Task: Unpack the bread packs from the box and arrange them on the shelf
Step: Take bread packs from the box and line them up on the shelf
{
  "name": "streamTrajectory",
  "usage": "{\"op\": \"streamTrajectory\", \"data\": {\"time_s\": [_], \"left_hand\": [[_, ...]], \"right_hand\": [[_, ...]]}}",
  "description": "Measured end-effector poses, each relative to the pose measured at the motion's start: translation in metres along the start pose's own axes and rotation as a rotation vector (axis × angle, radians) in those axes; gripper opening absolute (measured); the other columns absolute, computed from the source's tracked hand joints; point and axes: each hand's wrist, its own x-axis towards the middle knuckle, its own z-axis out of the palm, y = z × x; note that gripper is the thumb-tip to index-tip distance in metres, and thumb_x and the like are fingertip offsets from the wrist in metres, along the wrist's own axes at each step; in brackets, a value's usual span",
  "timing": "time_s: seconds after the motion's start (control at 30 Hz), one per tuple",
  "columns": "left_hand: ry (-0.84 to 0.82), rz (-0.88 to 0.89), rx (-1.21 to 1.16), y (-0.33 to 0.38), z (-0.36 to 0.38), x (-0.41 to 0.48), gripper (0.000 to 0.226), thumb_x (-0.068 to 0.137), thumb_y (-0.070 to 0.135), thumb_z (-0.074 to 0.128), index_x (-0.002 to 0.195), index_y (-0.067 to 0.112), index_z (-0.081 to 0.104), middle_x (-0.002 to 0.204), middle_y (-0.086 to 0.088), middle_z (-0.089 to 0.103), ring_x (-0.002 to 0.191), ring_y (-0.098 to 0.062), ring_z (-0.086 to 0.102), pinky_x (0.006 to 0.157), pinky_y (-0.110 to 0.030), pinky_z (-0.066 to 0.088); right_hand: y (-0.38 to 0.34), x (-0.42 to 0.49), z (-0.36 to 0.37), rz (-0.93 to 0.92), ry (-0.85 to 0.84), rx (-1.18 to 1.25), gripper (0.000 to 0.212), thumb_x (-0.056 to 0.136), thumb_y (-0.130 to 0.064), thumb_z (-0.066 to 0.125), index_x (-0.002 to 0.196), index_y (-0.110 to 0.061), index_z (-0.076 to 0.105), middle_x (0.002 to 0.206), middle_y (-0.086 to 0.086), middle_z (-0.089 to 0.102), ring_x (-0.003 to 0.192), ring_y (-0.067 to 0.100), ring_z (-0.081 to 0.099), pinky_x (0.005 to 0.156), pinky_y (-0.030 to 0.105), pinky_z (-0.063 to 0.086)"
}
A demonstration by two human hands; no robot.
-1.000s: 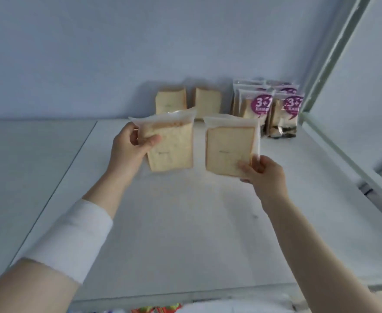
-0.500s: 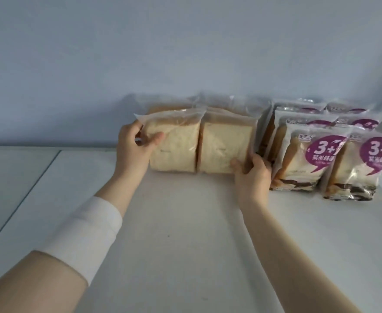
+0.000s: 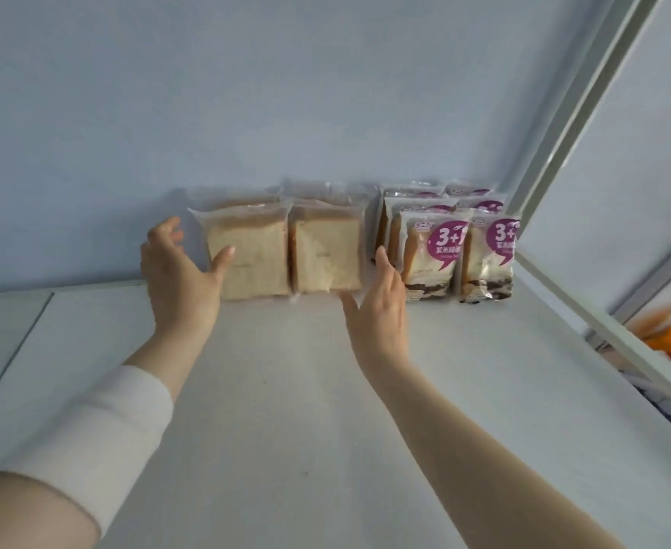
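Our left hand (image 3: 179,271) and right hand (image 3: 381,299), fingers open, hold nothing; we should gently nudge the toast packs (image 3: 248,255) square along the back edge of the shelf (image 3: 286,410).

Arms outstretched, left hand (image 3: 175,279) spread, right hand (image 3: 381,307) seemingly flat

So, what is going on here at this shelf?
A person is arranging bread packs on a white shelf. The left pack and right pack, both plain, stand upright side by side near the back wall, with more behind. The left hand and right hand are open on either side of the pair, holding nothing. Purple packs stand in rows further right.
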Motion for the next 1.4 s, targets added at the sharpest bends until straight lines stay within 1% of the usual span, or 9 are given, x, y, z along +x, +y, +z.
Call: {"op": "streamTrajectory", "data": {"time_s": [0.13, 0.3, 0.47, 0.63, 0.83, 0.93, 1.07, 1.17, 1.4], "left_hand": [[-0.254, 0.392, 0.332, 0.037, -0.021, -0.061, 0.061, 0.072, 0.021, 0.076, 0.123, 0.000, 0.048, 0.119, -0.027, 0.050, 0.110, -0.043, 0.046, 0.087, -0.051, 0.039], [-0.576, 0.680, 0.562, 0.098, -0.028, -0.152, 0.061, 0.084, 0.037, 0.062, 0.133, 0.013, 0.035, 0.131, -0.012, 0.040, 0.121, -0.031, 0.037, 0.092, -0.041, 0.037], [-0.741, 0.879, 0.561, 0.170, -0.010, -0.252, 0.058, 0.086, 0.034, 0.060, 0.132, 0.013, 0.033, 0.130, -0.013, 0.042, 0.119, -0.031, 0.038, 0.090, -0.039, 0.037], [-0.870, 1.111, 0.516, 0.246, 0.033, -0.388, 0.042, 0.088, 0.026, 0.056, 0.124, 0.014, 0.040, 0.126, -0.010, 0.045, 0.115, -0.030, 0.041, 0.089, -0.039, 0.037], [-1.088, 1.319, 0.494, 0.288, 0.090, -0.587, 0.042, 0.091, 0.026, 0.050, 0.128, 0.014, 0.036, 0.130, -0.012, 0.042, 0.120, -0.030, 0.039, 0.095, -0.041, 0.035], [-1.232, 1.349, 0.512, 0.281, 0.115, -0.667, 0.037, 0.091, 0.021, 0.049, 0.125, 0.013, 0.038, 0.128, -0.012, 0.043, 0.120, -0.031, 0.039, 0.094, -0.041, 0.036], [-1.389, 1.356, 0.536, 0.273, 0.159, -0.737, 0.043, 0.088, 0.027, 0.055, 0.126, 0.015, 0.038, 0.128, -0.012, 0.044, 0.118, -0.030, 0.041, 0.094, -0.041, 0.037], [-1.476, 1.354, 0.522, 0.269, 0.205, -0.776, 0.044, 0.088, 0.027, 0.056, 0.126, 0.015, 0.038, 0.126, -0.012, 0.045, 0.116, -0.029, 0.043, 0.093, -0.041, 0.038], [-1.691, 1.267, 0.621, 0.244, 0.340, -0.856, 0.047, 0.084, 0.035, 0.061, 0.120, 0.014, 0.038, 0.125, -0.010, 0.045, 0.116, -0.028, 0.042, 0.093, -0.039, 0.037]], "right_hand": [[0.008, -0.058, -0.046, -0.035, -0.014, -0.284, 0.067, 0.088, -0.024, 0.059, 0.143, -0.016, 0.022, 0.148, 0.007, 0.025, 0.136, 0.025, 0.024, 0.111, 0.037, 0.028], [0.039, -0.137, -0.122, 0.066, -0.053, -0.512, 0.064, 0.089, -0.024, 0.057, 0.143, -0.016, 0.023, 0.147, 0.010, 0.024, 0.138, 0.028, 0.019, 0.107, 0.041, 0.028], [0.096, -0.213, -0.211, 0.235, -0.012, -0.595, 0.059, 0.089, -0.022, 0.057, 0.139, -0.012, 0.028, 0.145, 0.013, 0.027, 0.134, 0.031, 0.025, 0.104, 0.044, 0.031], [0.179, -0.292, -0.307, 0.384, 0.057, -0.675, 0.047, 0.089, -0.017, 0.053, 0.132, -0.011, 0.035, 0.134, 0.012, 0.033, 0.127, 0.032, 0.031, 0.100, 0.042, 0.036], [0.309, -0.439, -0.389, 0.771, 0.025, -0.697, 0.045, 0.088, -0.011, 0.050, 0.131, -0.012, 0.038, 0.137, 0.013, 0.034, 0.128, 0.031, 0.030, 0.099, 0.041, 0.037], [0.361, -0.505, -0.406, 0.983, -0.035, -0.670, 0.039, 0.091, -0.013, 0.045, 0.129, -0.013, 0.039, 0.137, 0.012, 0.036, 0.127, 0.029, 0.032, 0.100, 0.039, 0.038], [0.420, -0.548, -0.420, 1.146, -0.080, -0.616, 0.039, 0.089, -0.011, 0.046, 0.128, -0.014, 0.039, 0.136, 0.011, 0.036, 0.126, 0.028, 0.034, 0.098, 0.040, 0.040], [0.468, -0.553, -0.424, 1.237, -0.118, -0.586, 0.045, 0.088, -0.014, 0.052, 0.130, -0.013, 0.036, 0.137, 0.012, 0.034, 0.127, 0.029, 0.032, 0.097, 0.040, 0.041], [0.604, -0.539, -0.391, 1.377, -0.271, -0.456, 0.044, 0.091, -0.019, 0.047, 0.133, -0.014, 0.033, 0.134, 0.009, 0.036, 0.124, 0.028, 0.034, 0.094, 0.034, 0.040]]}}
